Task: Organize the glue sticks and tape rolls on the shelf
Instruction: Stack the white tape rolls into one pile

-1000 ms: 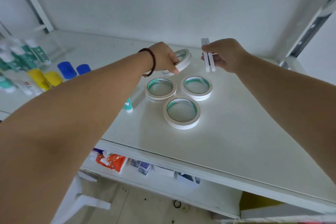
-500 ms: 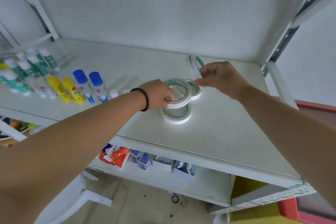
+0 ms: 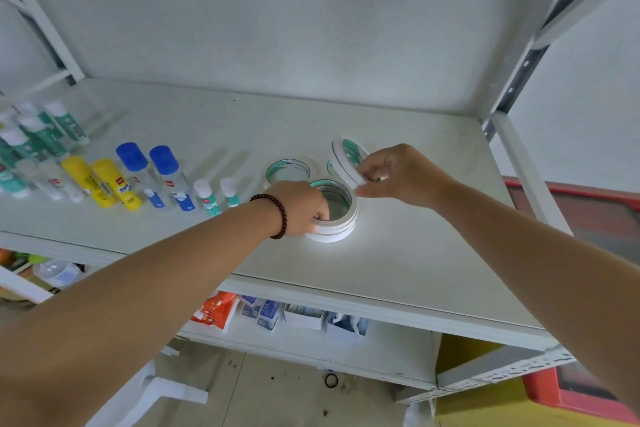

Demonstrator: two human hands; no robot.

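- vs 0.5 s ago: left hand [image 3: 304, 206] has set its tape roll down onto the one at frame centre → now a stack of rolls [image 3: 334, 218] on the shelf [image 3: 398, 263]; fingers curled over the stack's near-left rim, still gripping the top roll.
- Right hand [image 3: 394, 177] was up w/ a roll on edge; now it pinches a tilted pair of rolls [image 3: 346, 163], right of centre, just above-right of the stack.
- Rolls: white, thin, teal inner core. One more lies flat [image 3: 289, 170] just behind the left hand; another is mostly hidden behind the tilted pair.
- Glue sticks [image 3: 104, 180] at left of frame, in rows: blue caps, yellow bodies, white/teal ones; two small ones [image 3: 216, 196] nearest the left wrist.
- Dark bead bracelet [image 3: 273, 215] on left wrist.
- Lower shelf: orange packet [image 3: 214, 310], small boxes. Left forearm blocks the shelf's front-left edge.
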